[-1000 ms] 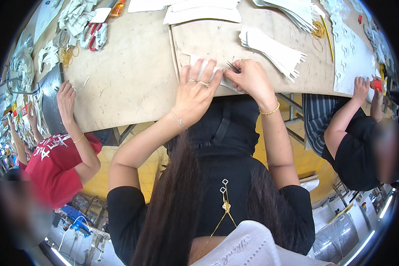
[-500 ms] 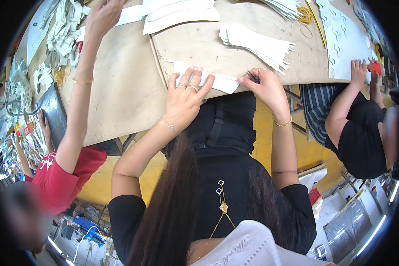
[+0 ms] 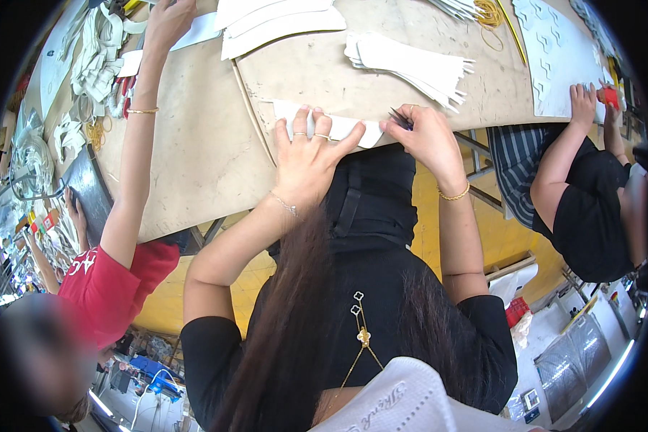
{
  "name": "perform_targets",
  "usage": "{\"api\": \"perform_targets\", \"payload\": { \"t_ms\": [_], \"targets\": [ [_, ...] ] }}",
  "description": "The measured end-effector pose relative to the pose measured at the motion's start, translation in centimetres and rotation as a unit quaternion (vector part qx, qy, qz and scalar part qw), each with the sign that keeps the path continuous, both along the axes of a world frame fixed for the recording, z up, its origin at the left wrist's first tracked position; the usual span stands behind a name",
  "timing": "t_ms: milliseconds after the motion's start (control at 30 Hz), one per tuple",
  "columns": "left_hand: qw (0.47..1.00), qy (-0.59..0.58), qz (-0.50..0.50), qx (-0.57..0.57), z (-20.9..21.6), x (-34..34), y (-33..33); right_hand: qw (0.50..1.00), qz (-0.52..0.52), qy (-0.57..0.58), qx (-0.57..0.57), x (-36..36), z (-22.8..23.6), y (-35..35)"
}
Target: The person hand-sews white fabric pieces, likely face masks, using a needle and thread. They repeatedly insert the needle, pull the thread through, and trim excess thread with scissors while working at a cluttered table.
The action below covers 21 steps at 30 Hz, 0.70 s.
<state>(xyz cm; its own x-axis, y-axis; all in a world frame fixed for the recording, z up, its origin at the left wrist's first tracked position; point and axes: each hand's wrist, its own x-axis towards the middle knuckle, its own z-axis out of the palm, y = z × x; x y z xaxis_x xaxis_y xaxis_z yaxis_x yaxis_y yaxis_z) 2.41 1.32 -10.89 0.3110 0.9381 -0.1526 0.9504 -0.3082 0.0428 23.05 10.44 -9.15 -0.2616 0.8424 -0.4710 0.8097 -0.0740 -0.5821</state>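
A narrow white strip of sheet material (image 3: 371,135) lies along the near edge of the table. My left hand (image 3: 306,164) rests on it with fingers spread, covering much of its middle. At the strip's right end is my right hand (image 3: 433,147), thumb and fingertip touching or almost touching the tip. A small dark tool with a thin point (image 3: 401,119) is held in that hand; the fingers hide most of it, so its kind does not show. Beyond both hands lies a fanned stack of white strips with notched ends (image 3: 409,68).
Larger white curved sheets (image 3: 277,25) are piled farther back. A wooden strip (image 3: 248,108) crosses the tabletop (image 3: 194,144). Yellow rubber bands (image 3: 491,13) lie at the far right. A co-worker's arm (image 3: 138,137) reaches in at left; another person's hands (image 3: 585,104) work at right.
My left hand has slid slightly right along the white strip, its index finger now closer to the right end. My right hand keeps the dark tool. The whole view has shifted a little.
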Motion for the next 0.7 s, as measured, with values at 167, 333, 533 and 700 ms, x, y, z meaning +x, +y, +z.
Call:
{"api": "perform_targets", "payload": {
  "t_ms": [167,333,533,700],
  "targets": [
    [1.0,0.015,0.001,-0.011,0.1,0.3,0.1,1.0,0.0,-0.009,0.014,-0.3,0.4,-0.5],
    [0.999,-0.033,-0.002,0.019,1.2,-0.3,0.8,0.989,0.03,-0.077,0.121,-0.7,0.4,-1.9],
    [0.982,-0.184,-0.002,-0.044,2.7,-1.6,3.3,0.932,0.148,-0.036,0.33,0.2,-1.0,-0.1],
    [0.951,-0.23,-0.187,0.084,0.4,0.1,4.8,0.928,0.172,-0.004,0.332,0.7,-1.6,1.4]
  ]
}}
